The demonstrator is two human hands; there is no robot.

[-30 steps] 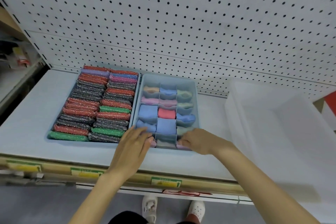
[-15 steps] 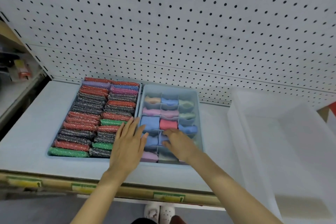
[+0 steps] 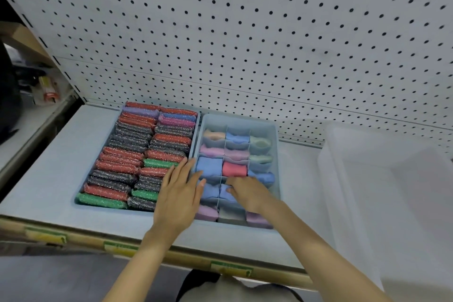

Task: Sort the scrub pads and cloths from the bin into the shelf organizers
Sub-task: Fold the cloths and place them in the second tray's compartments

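Where dividers split the organizer, folded pastel cloths fill compartments.

On the shelf, toward its back edge, with the pegboard rising behind: two organizers, side walls touching. In the left organizer, scrub pads packed on edge in two columns. In the right organizer, cloths tucked into compartments, three across. Across the meeting walls near the front, left hand laid flat; just right of it, right hand curled onto a cloth in the middle column. At the shelf's right end, apart from both: bin.
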